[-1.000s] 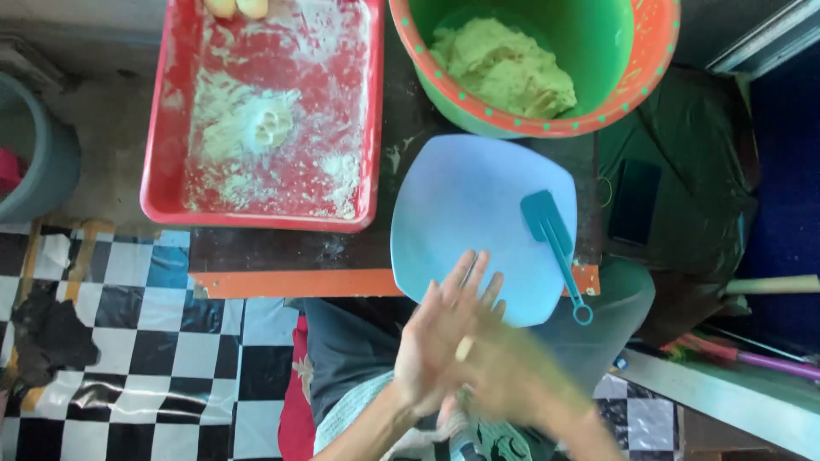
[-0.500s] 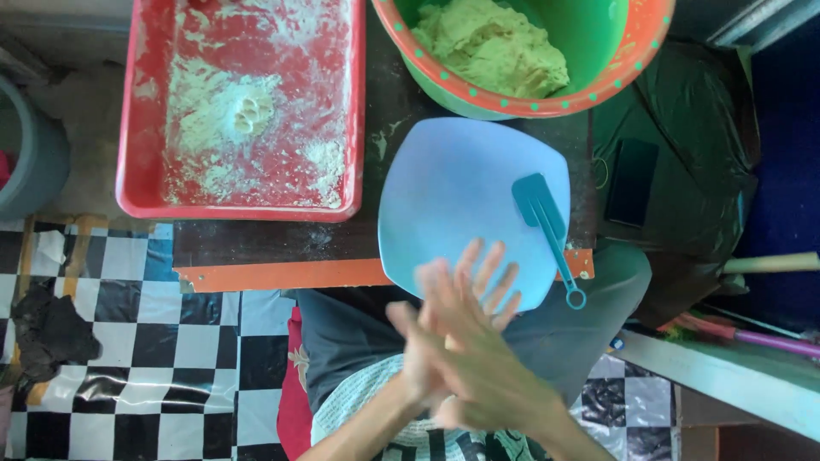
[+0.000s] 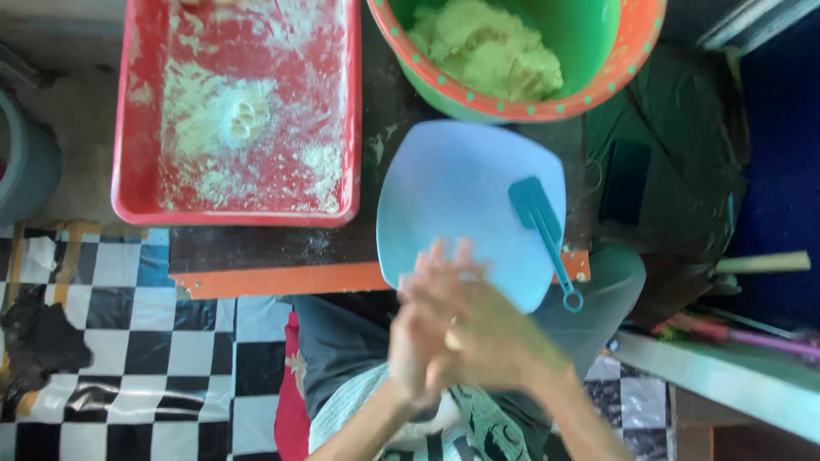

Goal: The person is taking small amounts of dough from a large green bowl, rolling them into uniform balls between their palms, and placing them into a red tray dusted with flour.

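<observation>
My left hand (image 3: 418,337) and my right hand (image 3: 491,329) are pressed palm to palm over my lap, just below the near edge of a light blue plate (image 3: 461,196). A small pale lump of dough (image 3: 453,340) shows between the palms. Both hands are blurred. A teal spatula (image 3: 542,230) lies on the plate's right side, its handle sticking out past the rim. Beyond the plate stands a green bowl with an orange rim (image 3: 598,94) holding a mound of yellowish dough (image 3: 487,51).
A red tray (image 3: 137,128) dusted with flour sits at the left on the dark table with an orange edge (image 3: 273,277). A grey bucket (image 3: 26,162) stands far left. Black-and-white checked floor (image 3: 111,367) lies below. A dark phone (image 3: 623,183) rests on green cloth at right.
My hands keep rubbing together around the dough, fingers shifting from spread to more closed. The view has shifted slightly.
</observation>
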